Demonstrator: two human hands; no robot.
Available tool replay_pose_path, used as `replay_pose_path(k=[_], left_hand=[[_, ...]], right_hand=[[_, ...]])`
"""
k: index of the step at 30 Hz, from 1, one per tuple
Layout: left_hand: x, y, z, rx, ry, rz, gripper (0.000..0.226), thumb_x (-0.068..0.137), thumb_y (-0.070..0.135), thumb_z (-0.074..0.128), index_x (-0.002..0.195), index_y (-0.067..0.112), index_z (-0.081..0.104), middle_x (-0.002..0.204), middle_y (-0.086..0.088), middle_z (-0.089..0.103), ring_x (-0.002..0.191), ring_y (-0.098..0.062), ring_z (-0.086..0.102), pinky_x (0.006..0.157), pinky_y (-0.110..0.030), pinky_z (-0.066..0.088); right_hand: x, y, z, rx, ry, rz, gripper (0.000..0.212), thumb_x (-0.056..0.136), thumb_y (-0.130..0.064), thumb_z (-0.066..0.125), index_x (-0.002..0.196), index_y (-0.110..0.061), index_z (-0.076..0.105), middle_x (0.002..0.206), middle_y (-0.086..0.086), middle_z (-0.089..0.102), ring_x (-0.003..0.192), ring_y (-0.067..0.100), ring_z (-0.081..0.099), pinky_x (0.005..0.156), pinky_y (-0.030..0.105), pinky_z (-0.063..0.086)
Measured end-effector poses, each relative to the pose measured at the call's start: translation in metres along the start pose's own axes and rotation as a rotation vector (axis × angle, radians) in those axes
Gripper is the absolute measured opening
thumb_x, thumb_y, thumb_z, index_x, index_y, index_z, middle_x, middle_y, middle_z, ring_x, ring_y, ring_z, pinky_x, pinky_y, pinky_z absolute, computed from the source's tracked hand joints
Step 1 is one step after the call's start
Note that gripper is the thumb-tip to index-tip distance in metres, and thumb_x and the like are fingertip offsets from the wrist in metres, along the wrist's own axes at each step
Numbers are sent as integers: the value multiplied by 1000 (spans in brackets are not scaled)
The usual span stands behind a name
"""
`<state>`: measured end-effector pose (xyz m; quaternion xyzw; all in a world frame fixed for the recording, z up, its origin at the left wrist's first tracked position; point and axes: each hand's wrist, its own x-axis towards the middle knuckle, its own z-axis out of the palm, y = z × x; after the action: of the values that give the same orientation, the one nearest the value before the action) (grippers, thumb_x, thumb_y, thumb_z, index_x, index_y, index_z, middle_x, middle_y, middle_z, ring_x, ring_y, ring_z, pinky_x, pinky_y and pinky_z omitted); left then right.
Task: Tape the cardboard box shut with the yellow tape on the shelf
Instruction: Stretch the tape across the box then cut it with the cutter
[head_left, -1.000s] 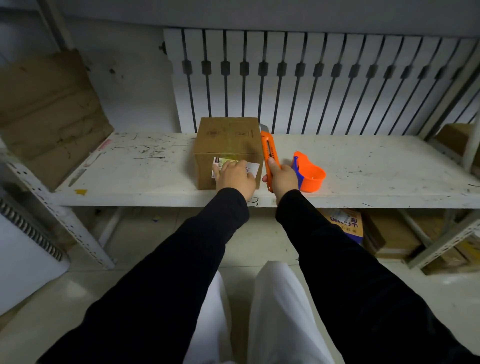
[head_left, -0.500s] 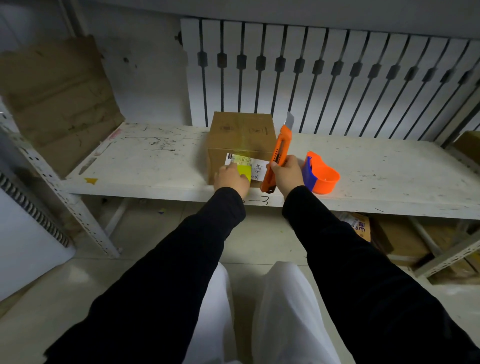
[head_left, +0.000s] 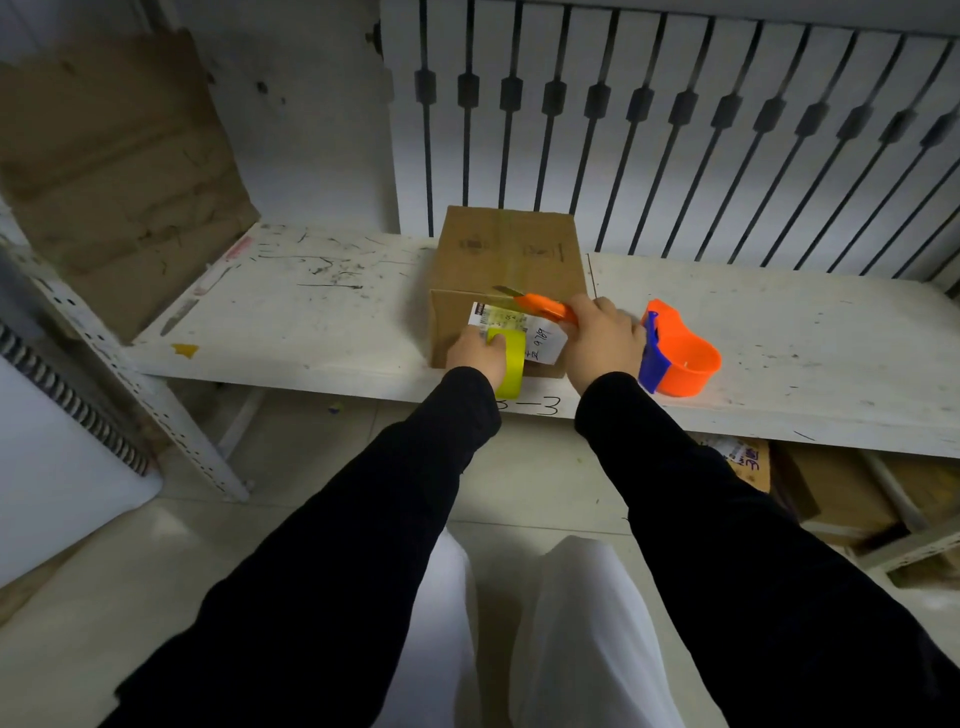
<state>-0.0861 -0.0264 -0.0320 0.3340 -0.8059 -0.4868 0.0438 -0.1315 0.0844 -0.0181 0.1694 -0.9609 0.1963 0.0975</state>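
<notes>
Frame ctr, shelf (head_left: 322, 317) | L hand (head_left: 475, 353) clamped on yellow tape roll (head_left: 509, 364) at cardboard box (head_left: 511, 260) front | R hand (head_left: 597, 338) clenched on orange box cutter (head_left: 545, 307), blade pointing left across taut strip above roll | cut looks next.

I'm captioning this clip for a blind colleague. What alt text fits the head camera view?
A person's left hand holds a yellow tape roll against the front of a cardboard box on a white shelf, while the right hand lays an orange utility knife at the box's top front edge. An orange tape dispenser sits to the right.
</notes>
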Motion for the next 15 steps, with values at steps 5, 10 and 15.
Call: replay_pose_path(k=[5,10,15], left_hand=[[11,0,4,-132,43,6,40,97,31,41,131,11,49,137,-9,52,125,-29,49,102,-34,39],[19,-1,6,-337,96,-43,30,95,14,46,122,8,59,134,-11,56,124,-29,50,107,-35,38],[28,1,6,-375,120,-88,29,94,17,49,118,7,61,127,-11,61,118,-28,55,101,-32,42]], right_hand=[[7,6,7,-80,19,-59,42,89,-3,40,126,-22,51,121,14,56,117,36,46,104,48,27],[8,10,14,-140,17,-89,44,88,-2,39,126,-23,50,124,12,56,117,37,45,102,47,27],[9,10,16,-146,8,-103,45,88,-4,41,126,-25,51,127,10,55,119,36,43,103,46,26]])
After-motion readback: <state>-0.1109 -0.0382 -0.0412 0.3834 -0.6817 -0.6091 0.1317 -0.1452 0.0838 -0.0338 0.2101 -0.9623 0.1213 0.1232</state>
